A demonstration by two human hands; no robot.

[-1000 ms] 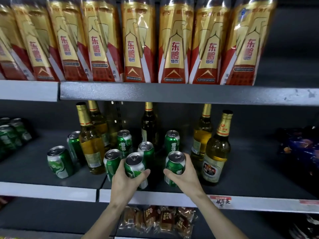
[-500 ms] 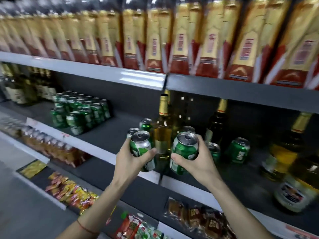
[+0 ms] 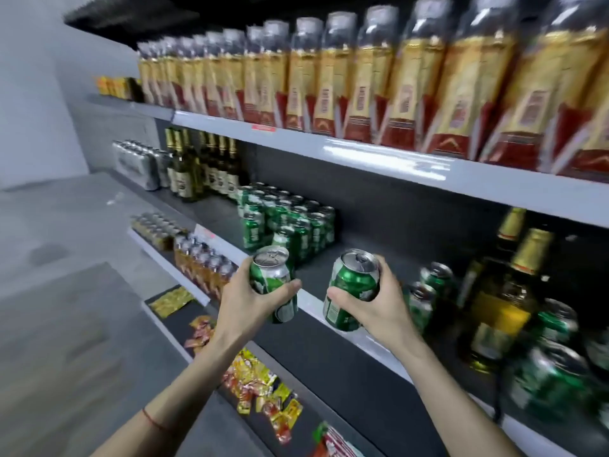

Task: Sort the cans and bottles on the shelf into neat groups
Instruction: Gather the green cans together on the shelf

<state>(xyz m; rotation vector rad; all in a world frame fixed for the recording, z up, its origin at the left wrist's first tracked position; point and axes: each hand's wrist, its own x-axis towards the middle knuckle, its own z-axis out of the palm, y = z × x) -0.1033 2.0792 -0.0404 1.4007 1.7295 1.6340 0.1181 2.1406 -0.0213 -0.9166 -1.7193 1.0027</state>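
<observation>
The left hand (image 3: 250,300) was clenched around 1 green beer can (image 3: 273,285), thumb across its front and the can upright with its silver pull-tab top showing. The right hand (image 3: 375,300) grasped a second green can (image 3: 351,291), tilted slightly toward the left grip. Both cans were held in the air just in front of the grey edge of the middle shelf (image 3: 329,313), apart from each other. Beyond the left grip, further back on that shelf, stood a packed block of green cans (image 3: 286,219). To the right of the right grip, loose green cans (image 3: 423,301) stood mixed with gold-capped beer bottles (image 3: 501,301), blurred. Above both grips, the upper shelf (image 3: 379,159) carried a row of gold-and-red labelled bottles (image 3: 333,84).
</observation>
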